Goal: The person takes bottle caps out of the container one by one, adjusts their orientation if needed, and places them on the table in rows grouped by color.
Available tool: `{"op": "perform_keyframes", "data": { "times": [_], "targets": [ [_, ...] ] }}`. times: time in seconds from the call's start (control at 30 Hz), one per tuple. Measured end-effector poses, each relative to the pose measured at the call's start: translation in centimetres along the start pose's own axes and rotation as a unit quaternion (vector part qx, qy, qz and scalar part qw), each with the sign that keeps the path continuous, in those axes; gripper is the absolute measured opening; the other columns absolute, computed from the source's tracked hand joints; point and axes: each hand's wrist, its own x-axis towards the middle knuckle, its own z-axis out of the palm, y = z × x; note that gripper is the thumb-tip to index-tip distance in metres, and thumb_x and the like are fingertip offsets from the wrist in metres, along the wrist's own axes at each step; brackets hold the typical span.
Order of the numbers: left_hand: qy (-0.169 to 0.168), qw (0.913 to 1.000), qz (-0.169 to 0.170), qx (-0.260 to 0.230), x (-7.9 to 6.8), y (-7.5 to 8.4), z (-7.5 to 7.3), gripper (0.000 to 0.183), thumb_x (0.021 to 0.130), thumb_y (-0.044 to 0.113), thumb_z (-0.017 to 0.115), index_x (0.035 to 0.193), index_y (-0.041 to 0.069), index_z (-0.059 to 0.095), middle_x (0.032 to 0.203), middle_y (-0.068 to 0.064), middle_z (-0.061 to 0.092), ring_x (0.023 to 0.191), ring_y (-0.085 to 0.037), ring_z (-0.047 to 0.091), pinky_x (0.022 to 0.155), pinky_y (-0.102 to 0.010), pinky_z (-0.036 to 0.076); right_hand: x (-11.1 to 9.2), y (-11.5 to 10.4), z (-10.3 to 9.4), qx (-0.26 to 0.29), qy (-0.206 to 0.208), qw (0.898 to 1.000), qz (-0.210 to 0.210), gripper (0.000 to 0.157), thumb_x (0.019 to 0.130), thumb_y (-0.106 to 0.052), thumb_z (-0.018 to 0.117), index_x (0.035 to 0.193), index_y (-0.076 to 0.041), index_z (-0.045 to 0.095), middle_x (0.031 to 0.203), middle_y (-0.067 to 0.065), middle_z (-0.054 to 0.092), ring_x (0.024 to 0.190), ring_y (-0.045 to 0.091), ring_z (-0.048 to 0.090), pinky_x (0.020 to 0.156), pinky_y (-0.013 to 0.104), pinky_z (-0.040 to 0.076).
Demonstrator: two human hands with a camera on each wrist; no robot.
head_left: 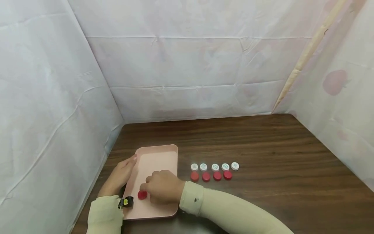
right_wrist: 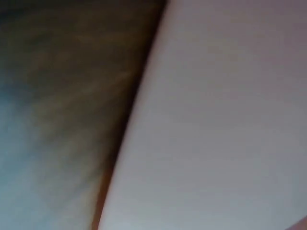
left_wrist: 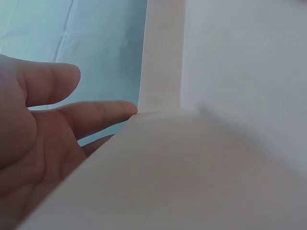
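Observation:
In the head view a shallow pink tray [head_left: 156, 157] lies at the left part of the table. My left hand [head_left: 120, 175] rests along its left edge with fingers extended. A fingertip touches the tray wall [left_wrist: 160, 57] in the left wrist view. Over the tray's lower half, my right hand [head_left: 164, 188] has bent fingers and pinches a red bottle cap [head_left: 142, 195] at its edge. The right wrist view shows mostly the blurred tray [right_wrist: 206, 120], with the cap outside that picture.
Right of the tray, several white caps with blue markings [head_left: 215, 167] form a row. Several red caps [head_left: 217, 175] line up just in front of them. The dark wooden table [head_left: 263, 146] is bordered by white sheeting [head_left: 190, 71] at the back and sides.

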Motion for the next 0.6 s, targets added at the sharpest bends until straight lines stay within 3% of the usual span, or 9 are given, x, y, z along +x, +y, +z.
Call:
{"op": "perform_keyframes", "data": {
  "times": [0.1, 0.2, 0.27, 0.37, 0.47, 0.6],
  "targets": [
    [0.001, 1.0, 0.003, 0.005, 0.0, -0.1, -0.2, 0.077, 0.108, 0.059, 0.028, 0.165, 0.008, 0.023, 0.171, -0.02, 0.021, 0.157, -0.045, 0.018, 0.124, -0.065, 0.02, 0.0, 0.0, 0.0, -0.003, -0.008, 1.0, -0.011, 0.028, 0.089, -0.037, 0.072, 0.116, -0.036, 0.069, 0.103, -0.012, 0.063, 0.078, 0.007, 0.057, 0.057, 0.023, 0.049],
    [0.0, 0.9999, 0.012, 0.004, 0.0, -0.3, -0.4, 0.076, 0.109, 0.059, 0.028, 0.165, 0.007, 0.024, 0.171, -0.019, 0.021, 0.158, -0.044, 0.017, 0.124, -0.064, 0.019, 0.1, -0.2, 0.0, 0.001, -0.002, 0.999, -0.037, 0.024, 0.09, -0.043, 0.071, 0.113, -0.035, 0.068, 0.115, -0.014, 0.062, 0.085, 0.006, 0.057, 0.063, 0.02, 0.05],
    [-0.001, 0.9999, 0.012, 0.007, 0.0, -0.4, -0.4, 0.077, 0.108, 0.059, 0.028, 0.165, 0.007, 0.024, 0.171, -0.019, 0.021, 0.158, -0.044, 0.017, 0.124, -0.065, 0.019, 0.2, -0.4, -0.1, 0.018, -0.004, 0.998, -0.052, 0.014, 0.093, -0.042, 0.072, 0.105, -0.035, 0.07, 0.111, -0.018, 0.065, 0.085, 0.004, 0.058, 0.064, 0.018, 0.049],
    [-0.002, 0.9999, 0.009, 0.009, -0.2, -0.4, -0.4, 0.077, 0.109, 0.059, 0.027, 0.165, 0.006, 0.024, 0.171, -0.018, 0.02, 0.158, -0.044, 0.015, 0.125, -0.065, 0.018, -0.2, -0.3, -0.1, 0.027, 0.007, 0.998, -0.059, 0.006, 0.093, -0.037, 0.073, 0.094, -0.034, 0.068, 0.091, -0.021, 0.063, 0.078, 0.003, 0.056, 0.06, 0.018, 0.045],
    [-0.003, 0.9999, 0.004, 0.011, -0.2, -0.4, -0.3, 0.077, 0.108, 0.059, 0.027, 0.165, 0.007, 0.023, 0.171, -0.018, 0.02, 0.158, -0.044, 0.015, 0.124, -0.065, 0.018, -1.8, 0.9, -0.4, 0.026, 0.048, 0.997, -0.049, 0.016, 0.09, -0.037, 0.073, 0.104, -0.032, 0.068, 0.086, -0.017, 0.06, 0.076, 0.004, 0.055, 0.06, 0.019, 0.046],
    [-0.006, 0.9999, 0.004, 0.015, -0.2, -0.3, -0.3, 0.079, 0.108, 0.061, 0.027, 0.165, 0.007, 0.023, 0.171, -0.019, 0.02, 0.158, -0.046, 0.015, 0.124, -0.066, 0.019, -6.3, 3.7, -1.2, 0.033, 0.114, 0.993, -0.017, 0.037, 0.087, -0.038, 0.072, 0.123, -0.033, 0.071, 0.091, -0.01, 0.056, 0.077, 0.006, 0.051, 0.06, 0.019, 0.045]
  ]
}}
